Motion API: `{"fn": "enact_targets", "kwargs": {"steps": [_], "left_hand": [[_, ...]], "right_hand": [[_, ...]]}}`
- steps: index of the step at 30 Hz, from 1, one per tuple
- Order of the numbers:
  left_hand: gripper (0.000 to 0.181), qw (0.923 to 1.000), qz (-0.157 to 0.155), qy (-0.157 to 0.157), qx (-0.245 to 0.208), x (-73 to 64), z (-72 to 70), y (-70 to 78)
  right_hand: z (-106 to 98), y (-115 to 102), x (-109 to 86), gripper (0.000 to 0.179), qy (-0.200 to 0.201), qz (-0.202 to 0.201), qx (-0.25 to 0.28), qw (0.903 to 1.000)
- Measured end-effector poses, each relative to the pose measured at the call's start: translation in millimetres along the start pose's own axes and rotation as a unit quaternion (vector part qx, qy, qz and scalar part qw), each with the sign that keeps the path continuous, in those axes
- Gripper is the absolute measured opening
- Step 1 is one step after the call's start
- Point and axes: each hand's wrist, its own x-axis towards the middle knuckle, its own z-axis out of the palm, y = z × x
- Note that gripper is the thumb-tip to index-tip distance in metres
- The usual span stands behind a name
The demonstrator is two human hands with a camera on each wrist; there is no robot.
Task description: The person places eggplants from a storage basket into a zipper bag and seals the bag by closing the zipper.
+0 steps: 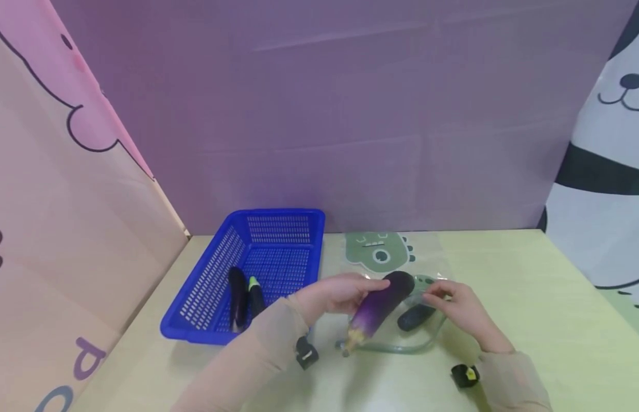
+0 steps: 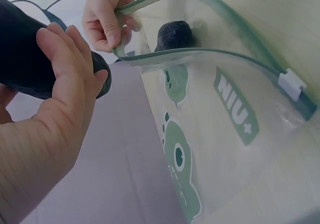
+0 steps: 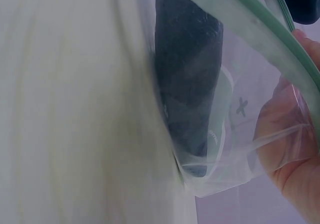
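Observation:
My left hand point(image 1: 342, 292) grips a large purple eggplant point(image 1: 375, 313) by its middle, its pale stem end pointing down toward me. The dark rounded end hangs close to the mouth of a clear zip bag point(image 2: 215, 129) with green cartoon prints. With thumb and fingers, my right hand point(image 1: 456, 306) pinches the bag's green zip edge at one side, and the mouth gapes. Inside the bag lies a dark, elongated vegetable point(image 3: 187, 78). A white slider point(image 2: 291, 84) sits at the far end of the zip in the left wrist view.
Left of the bag stands a blue mesh basket point(image 1: 319, 252) holding a dark eggplant point(image 1: 239, 297) and a slim dark vegetable with a light green tip point(image 1: 255, 297). A purple backdrop point(image 1: 361, 114) rises behind the table point(image 1: 505, 286). Black wrist cameras hang below both sleeves.

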Motion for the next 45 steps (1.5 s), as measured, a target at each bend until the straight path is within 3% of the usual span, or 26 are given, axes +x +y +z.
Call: {"fn": "enact_targets", "kwargs": {"steps": [26, 34, 45], "left_hand": [[0.048, 0.9977, -0.009, -0.034, 0.058, 2.6, 8.8, -6.6], [0.048, 0.9946, -0.036, -0.063, 0.074, 1.1, 9.1, -6.9], [0.05, 0.9941, -0.059, -0.038, 0.083, 5.1, 10.5, -13.5]], "right_hand": [[2.7, 3.7, -1.0, 0.003, 0.001, 0.007, -0.001, 1.0], [2.4, 5.0, 0.5, 0.003, -0.002, 0.004, 0.004, 1.0], [3.8, 6.0, 0.6, 0.004, 0.005, -0.002, 0.004, 1.0]]}}
